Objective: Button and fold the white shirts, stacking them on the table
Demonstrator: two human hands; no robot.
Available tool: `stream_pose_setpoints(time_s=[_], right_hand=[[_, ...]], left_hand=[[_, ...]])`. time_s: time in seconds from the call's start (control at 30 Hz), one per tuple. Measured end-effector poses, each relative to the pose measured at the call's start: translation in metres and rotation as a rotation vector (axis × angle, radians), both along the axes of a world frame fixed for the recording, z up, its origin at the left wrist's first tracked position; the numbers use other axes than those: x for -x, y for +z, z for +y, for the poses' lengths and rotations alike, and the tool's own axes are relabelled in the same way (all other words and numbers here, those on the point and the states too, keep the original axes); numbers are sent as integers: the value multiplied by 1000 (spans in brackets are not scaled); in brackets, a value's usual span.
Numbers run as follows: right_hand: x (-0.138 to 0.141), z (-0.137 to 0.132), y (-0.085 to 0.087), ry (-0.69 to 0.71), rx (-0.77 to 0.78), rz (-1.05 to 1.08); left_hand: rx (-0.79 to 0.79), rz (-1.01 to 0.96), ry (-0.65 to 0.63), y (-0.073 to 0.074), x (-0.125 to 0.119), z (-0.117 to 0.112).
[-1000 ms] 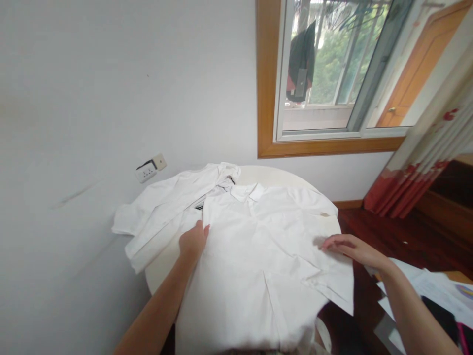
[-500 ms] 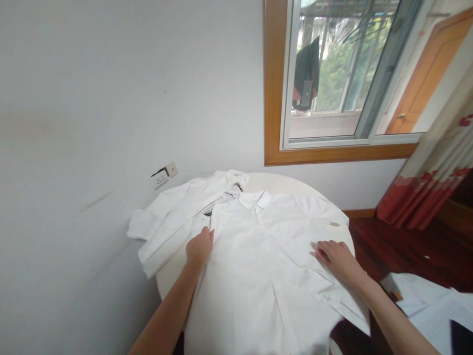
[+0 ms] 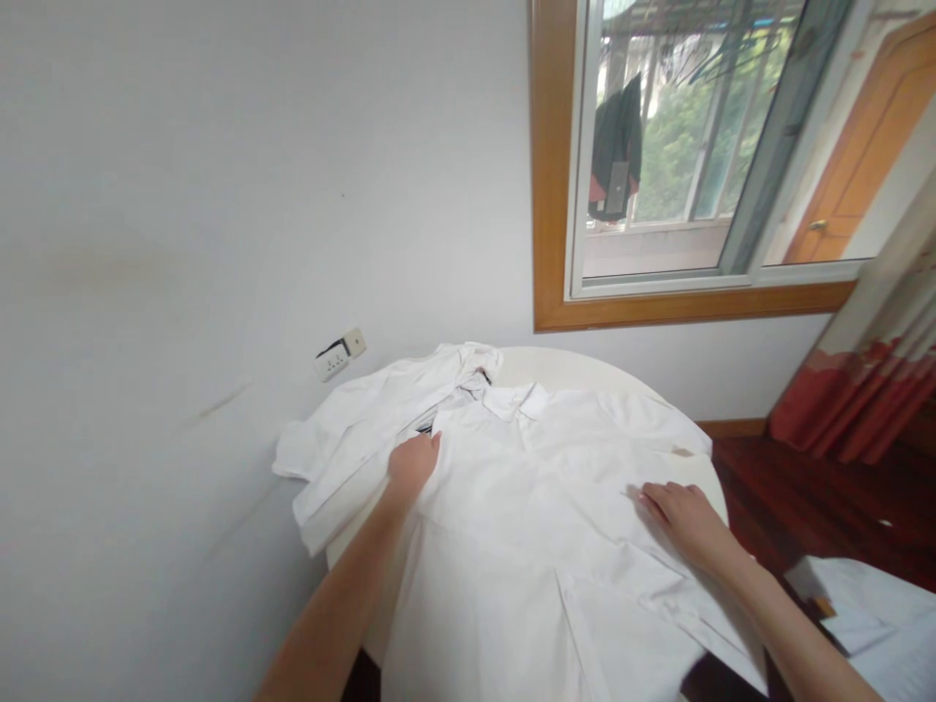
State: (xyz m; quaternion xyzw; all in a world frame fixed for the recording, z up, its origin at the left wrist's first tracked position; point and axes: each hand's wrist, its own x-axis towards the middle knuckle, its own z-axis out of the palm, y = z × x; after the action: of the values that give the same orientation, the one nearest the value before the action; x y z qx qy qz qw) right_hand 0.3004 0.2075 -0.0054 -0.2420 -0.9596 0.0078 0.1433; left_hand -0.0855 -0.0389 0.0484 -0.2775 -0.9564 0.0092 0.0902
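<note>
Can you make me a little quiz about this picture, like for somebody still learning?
1. True or false: the left hand is at an edge of the white shirt.

2. What lies under the right hand?
A) a book
B) the white shirt
C) a plate

3. Fill the gap: the other white garment lies partly on the same round ____.

Key: 1 true; 2 B; 3 table.

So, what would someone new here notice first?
First, the white shirt spread over the pale table, with the left hand at its left edge and the right hand over its right part. Then the wood-framed window, upper right, and the red-and-cream curtain at the right edge.
</note>
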Motion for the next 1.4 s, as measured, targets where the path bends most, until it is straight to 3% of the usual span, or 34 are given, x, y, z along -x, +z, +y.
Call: stream_pose_setpoints(time_s=[0.13,0.33,0.6,0.73,0.83,0.93,1.03,1.13,1.27,1.4], right_hand=[[13,-7,-3,-12,-68,17],[18,-10,-8,1,-102,48],[25,-17,0,3,-58,4],[37,-19,-1,-25,-28,-25],[44,-19,-1,-44,-10,-50],[46,-19,1,-52,10,-70],[45,-19,7,-40,50,-83],[42,-18,12,-9,93,-96],[40,-15,10,-6,52,-82],[39,-11,3,2,-24,-50]], left_hand=[[-21,14,29,-1,13,14],[-55,116,-17,-10,8,15],[-41,317,-166,26,12,13],[-8,274,-141,29,24,14],[3,277,-151,23,26,14],[-75,343,-207,16,13,16],[-164,316,-426,4,-11,21],[-201,199,-639,-21,-32,24],[-151,99,-590,-53,-40,22],[-109,21,-541,-60,-35,22]])
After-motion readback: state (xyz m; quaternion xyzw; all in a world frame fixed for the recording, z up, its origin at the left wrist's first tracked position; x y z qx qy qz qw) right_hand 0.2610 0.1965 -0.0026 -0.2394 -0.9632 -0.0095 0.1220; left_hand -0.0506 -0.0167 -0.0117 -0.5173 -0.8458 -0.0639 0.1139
